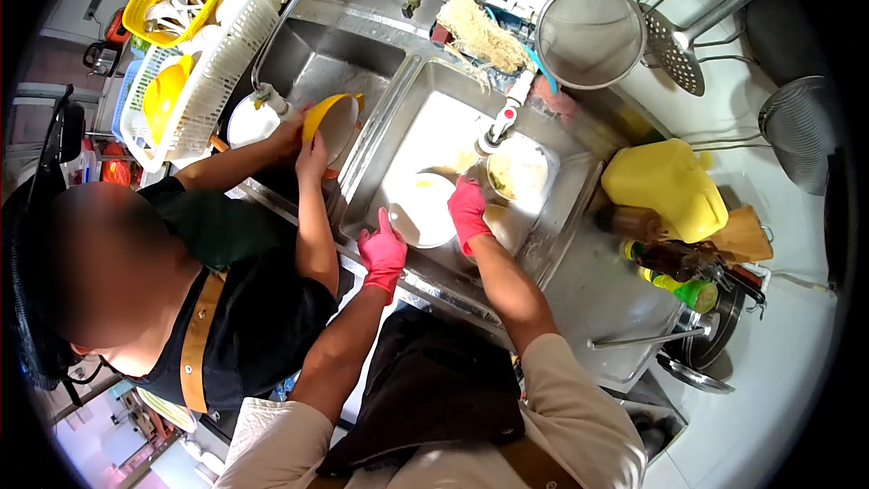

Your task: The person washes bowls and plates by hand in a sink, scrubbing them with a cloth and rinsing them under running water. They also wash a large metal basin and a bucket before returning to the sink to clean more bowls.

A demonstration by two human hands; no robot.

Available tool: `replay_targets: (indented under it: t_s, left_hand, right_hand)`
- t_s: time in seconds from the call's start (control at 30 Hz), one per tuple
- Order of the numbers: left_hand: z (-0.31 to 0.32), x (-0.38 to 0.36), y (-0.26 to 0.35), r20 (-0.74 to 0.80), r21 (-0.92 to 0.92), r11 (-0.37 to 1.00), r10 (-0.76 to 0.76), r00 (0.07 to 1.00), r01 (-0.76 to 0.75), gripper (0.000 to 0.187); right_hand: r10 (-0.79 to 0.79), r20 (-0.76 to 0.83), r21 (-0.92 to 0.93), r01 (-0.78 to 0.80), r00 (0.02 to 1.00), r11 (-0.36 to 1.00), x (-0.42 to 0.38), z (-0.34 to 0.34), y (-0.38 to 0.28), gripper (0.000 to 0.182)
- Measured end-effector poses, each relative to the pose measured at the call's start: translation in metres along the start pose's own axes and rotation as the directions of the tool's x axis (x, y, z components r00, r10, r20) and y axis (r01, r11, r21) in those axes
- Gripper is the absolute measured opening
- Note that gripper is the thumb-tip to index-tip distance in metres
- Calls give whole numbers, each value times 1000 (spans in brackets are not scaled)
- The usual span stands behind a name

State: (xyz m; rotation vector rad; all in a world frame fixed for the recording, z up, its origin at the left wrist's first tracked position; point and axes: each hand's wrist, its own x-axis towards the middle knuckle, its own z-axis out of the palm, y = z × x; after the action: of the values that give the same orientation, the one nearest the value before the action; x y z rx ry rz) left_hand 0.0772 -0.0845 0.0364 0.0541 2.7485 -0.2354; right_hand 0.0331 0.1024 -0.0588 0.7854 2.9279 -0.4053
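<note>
Both my hands wear pink rubber gloves over the right basin of a steel sink (pixel 364 195). A white bowl (pixel 423 213) lies between them, its inside brightly lit. At its left rim, my left hand (pixel 382 252) is closed on the edge, the thumb stretched along it. My right hand (pixel 466 210) is closed beside the right rim; whatever its fingers hold is hidden. Behind it, under the faucet (pixel 498 131), stands a round container (pixel 518 170) with cloudy liquid and green bits. Another pale rounded dish (pixel 501 228) lies partly under my right wrist.
At the left basin, a co-worker's hands (pixel 312 149) hold a yellow-and-white bowl (pixel 337 127). A white basket (pixel 237 41) of dishes stands beyond. Strainers (pixel 590 34) hang at the back right, above a yellow jug (pixel 665 188) and several bottles (pixel 692 292). A loofah (pixel 480 32) rests on the ledge.
</note>
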Motion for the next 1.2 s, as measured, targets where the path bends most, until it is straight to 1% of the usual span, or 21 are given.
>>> replay_targets:
  t_s: [0.03,0.07,0.17,0.3,0.37,0.4,0.47,0.5,0.57,0.63,0.7,0.77,0.8,0.83,0.87,0.93,1.0,1.07,1.1,1.17,1.2]
  left_hand:
    - [9,0,-3,-28,-22,1000,13,1000,-14,61]
    - [19,5,-5,-63,-47,998,27,998,-30,62]
    - [34,12,-7,-171,-115,990,62,983,-83,66]
    - [21,7,-3,-197,-58,996,53,979,-66,64]
    - [17,9,-3,1,-73,995,60,998,-60,67]
    - [15,8,-3,0,-73,995,65,998,-65,67]
    - [9,7,-2,-39,-135,990,26,999,-31,65]
    - [6,7,-1,-46,-135,990,30,998,-36,65]
    - [3,0,-2,-244,-167,980,66,968,-109,65]
    - [0,-1,-3,-240,-217,967,77,968,-131,65]
    - [-6,-3,-2,-246,-205,970,75,966,-128,65]
    - [-17,-3,-1,-202,-200,974,66,977,-107,65]
    - [-20,-4,-1,-176,-197,975,65,982,-99,64]
    - [-19,-5,-1,-149,-192,977,65,987,-93,63]
    - [-18,-5,-1,-146,-193,977,65,987,-93,63]
    - [-18,-3,-2,-294,-197,968,94,951,-156,59]
    - [-16,-2,-2,-320,-206,963,103,942,-175,58]
    - [-16,-3,-4,-334,-209,959,112,936,-190,56]
    - [-16,-3,-4,-339,-224,954,115,934,-199,56]
    - [-16,-3,-3,-338,-239,949,117,934,-205,55]
    - [-16,-3,-3,-315,-233,954,109,943,-188,57]
  right_hand:
    - [-68,48,32,66,997,997,1,7,7,20]
    - [-89,93,77,82,992,994,2,0,8,19]
    - [-73,149,48,66,986,997,4,-12,5,18]
    - [-19,225,7,18,974,1000,9,-29,-2,20]
    - [-55,321,190,-7,945,982,6,-57,-4,23]
    - [-51,319,190,-11,946,982,4,-63,-4,23]
    - [-147,334,316,37,931,948,0,-50,5,23]
    - [-145,327,317,37,934,948,2,-45,12,23]
    - [-70,364,320,-55,929,946,5,-49,32,24]
    - [-5,374,366,-143,928,920,9,-78,61,25]
    - [47,388,418,-222,920,881,27,-50,117,24]
    - [25,303,349,-136,953,927,30,-91,146,23]
    - [-70,167,233,29,983,972,30,-102,155,22]
    - [-183,43,92,179,982,980,30,-107,165,21]
    - [-145,43,27,144,988,989,33,-106,166,19]
    - [-160,32,-15,161,987,987,25,-106,159,17]
    - [-181,19,-50,182,983,982,20,-102,143,16]
    - [-71,144,-111,88,987,990,14,-80,129,15]
    - [-69,151,-107,86,986,990,10,-66,121,15]
    - [-2,118,-330,41,993,943,4,-28,114,18]
    - [-47,121,-290,80,992,954,2,-15,116,20]
